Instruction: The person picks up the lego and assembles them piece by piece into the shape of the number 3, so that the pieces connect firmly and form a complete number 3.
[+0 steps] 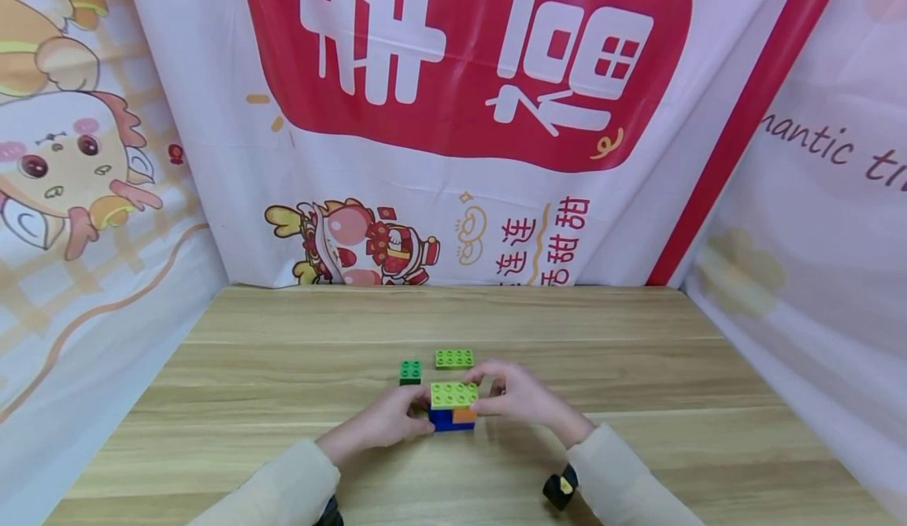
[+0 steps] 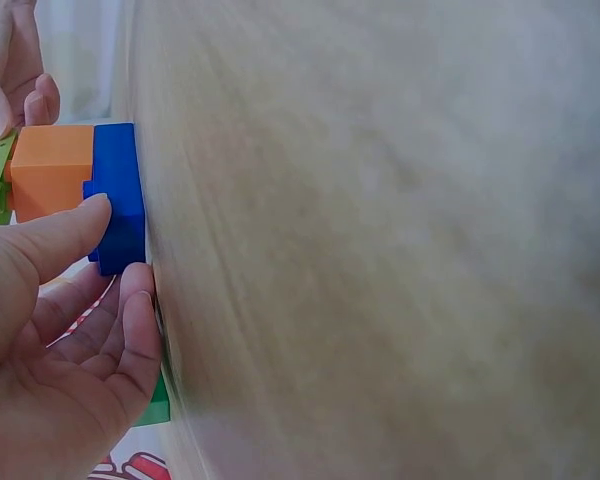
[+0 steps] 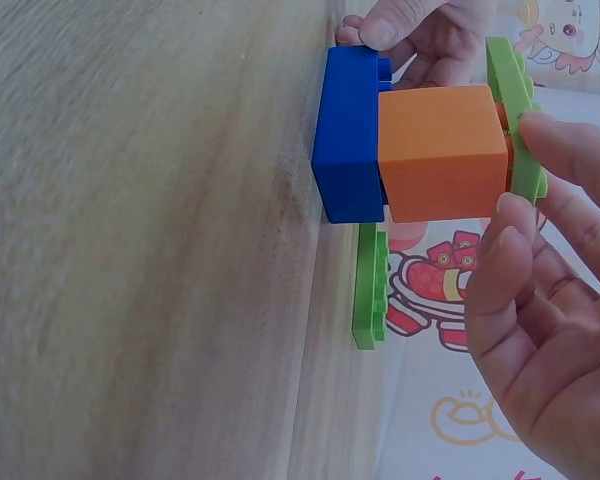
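Note:
A blue brick sits on the wooden table with an orange block standing on its right part. Across the top lies a thin lime-green brick, slightly tilted, with orange studs showing beneath it in the right wrist view. My left hand pinches the left end of the blue brick between thumb and fingers. At the right end of the lime-green brick, my right hand holds its edge between thumb and fingertips. The right hand's far fingers are partly hidden in the head view.
Just behind the stack lie another thin lime-green brick and a small green brick. A printed cloth hangs along the table's back edge, with more cloth at both sides. A black object is beside the right sleeve.

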`<state>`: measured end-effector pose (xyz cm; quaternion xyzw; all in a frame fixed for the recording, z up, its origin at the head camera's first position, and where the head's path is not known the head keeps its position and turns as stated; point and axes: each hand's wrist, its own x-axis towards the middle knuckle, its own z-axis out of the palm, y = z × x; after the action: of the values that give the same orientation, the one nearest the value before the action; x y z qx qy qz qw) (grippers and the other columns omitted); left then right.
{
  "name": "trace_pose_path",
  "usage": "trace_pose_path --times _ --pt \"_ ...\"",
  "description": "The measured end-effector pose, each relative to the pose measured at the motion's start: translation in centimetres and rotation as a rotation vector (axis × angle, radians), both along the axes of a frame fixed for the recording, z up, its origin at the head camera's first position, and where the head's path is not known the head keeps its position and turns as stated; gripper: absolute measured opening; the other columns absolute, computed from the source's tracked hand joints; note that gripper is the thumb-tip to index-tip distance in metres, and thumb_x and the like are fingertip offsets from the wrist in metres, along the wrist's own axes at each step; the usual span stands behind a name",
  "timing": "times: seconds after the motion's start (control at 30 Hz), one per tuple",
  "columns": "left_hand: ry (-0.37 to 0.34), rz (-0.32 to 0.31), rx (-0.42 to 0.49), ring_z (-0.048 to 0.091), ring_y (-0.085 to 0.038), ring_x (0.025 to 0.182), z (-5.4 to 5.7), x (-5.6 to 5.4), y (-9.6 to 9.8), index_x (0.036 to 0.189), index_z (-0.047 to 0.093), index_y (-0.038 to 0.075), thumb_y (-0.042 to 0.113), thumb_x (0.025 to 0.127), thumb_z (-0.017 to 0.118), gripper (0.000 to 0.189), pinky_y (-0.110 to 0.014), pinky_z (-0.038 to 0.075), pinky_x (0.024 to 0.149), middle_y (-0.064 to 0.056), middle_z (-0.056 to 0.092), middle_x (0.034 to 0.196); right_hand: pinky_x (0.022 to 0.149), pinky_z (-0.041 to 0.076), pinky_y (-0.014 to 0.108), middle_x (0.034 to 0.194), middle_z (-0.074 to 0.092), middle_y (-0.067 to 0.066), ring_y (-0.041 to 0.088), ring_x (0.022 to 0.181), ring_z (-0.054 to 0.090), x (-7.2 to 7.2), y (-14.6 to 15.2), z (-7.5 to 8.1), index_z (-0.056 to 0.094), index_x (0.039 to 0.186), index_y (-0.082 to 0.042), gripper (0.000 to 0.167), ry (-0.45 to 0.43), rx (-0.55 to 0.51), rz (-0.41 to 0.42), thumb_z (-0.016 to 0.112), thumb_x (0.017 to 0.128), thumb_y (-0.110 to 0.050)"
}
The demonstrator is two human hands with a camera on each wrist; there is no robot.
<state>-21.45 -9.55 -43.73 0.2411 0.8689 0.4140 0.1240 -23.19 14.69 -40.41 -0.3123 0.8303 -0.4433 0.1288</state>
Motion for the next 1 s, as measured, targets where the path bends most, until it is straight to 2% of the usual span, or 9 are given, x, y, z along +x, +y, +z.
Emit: trace_pose_path --times 0.23,0.8,1.0 --pt "0.005 -0.004 0.013 0.054 -0.016 0.086 0.03 -0.03 0.1 0.106 0.06 0.007 0.01 0.081 0.071 0.027 -0.032 0.046 0.072 0.001 0.059 0.097 0.057 0.049 0.028 0.104 0.053 0.001 0.015 0.066 0.057 0.06 -0.02 0.07 0.061 0.111 -0.016 0.032 -0.007 -0.014 0.003 0.071 0.081 -0.012" --pt "0.002 -0.004 0.011 0.055 -0.017 0.087 -0.16 -0.03 0.15 0.108 0.06 0.006 0.01 0.081 0.071 0.03 -0.03 0.046 0.072 0.001 0.059 0.097 0.057 0.047 0.026 0.104 0.052 0.001 0.013 0.064 0.054 0.17 -0.28 -0.25 0.061 0.11 -0.014 0.032 0.003 -0.007 -0.011 0.07 0.08 -0.009" --pt "0.006 -0.007 0.028 0.056 -0.019 0.089 -0.22 -0.03 0.16 0.108 0.06 0.003 0.009 0.08 0.071 0.03 -0.031 0.046 0.073 -0.001 0.06 0.097 0.057 0.045 0.024 0.102 0.053 0.007 0.02 0.067 0.054 0.77 -0.76 0.68 0.06 0.111 -0.005 0.033 -0.005 -0.008 -0.019 0.068 0.079 0.0"
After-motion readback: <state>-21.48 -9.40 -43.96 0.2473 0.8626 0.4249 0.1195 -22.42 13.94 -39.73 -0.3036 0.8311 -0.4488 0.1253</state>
